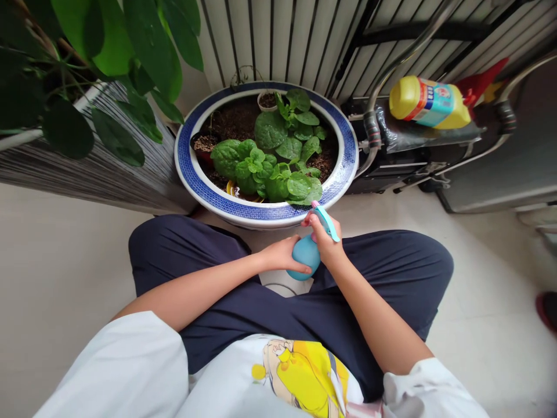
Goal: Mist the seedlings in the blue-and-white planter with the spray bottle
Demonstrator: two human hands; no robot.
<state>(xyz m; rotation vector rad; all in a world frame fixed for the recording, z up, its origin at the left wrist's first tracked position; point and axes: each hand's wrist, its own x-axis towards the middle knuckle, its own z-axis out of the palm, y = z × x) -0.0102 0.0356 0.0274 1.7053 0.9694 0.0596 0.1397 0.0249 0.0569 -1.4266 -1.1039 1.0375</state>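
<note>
A blue spray bottle with a light blue and pink spray head is held between my hands, above my lap. My left hand wraps round the bottle's body from the left. My right hand is closed about the neck and trigger, with the nozzle pointing away from me at the plants. Just beyond it stands a round blue and white ceramic pot of dark soil. Leafy green plants fill its middle and right side, and some leaves look wet. The nearest leaves hang over the rim close to the nozzle.
A small white cup of soil sits inside the pot at the back. A large-leaved plant overhangs from the left. On the right, a yellow bottle lies on a folded metal cart. A ribbed radiator stands behind.
</note>
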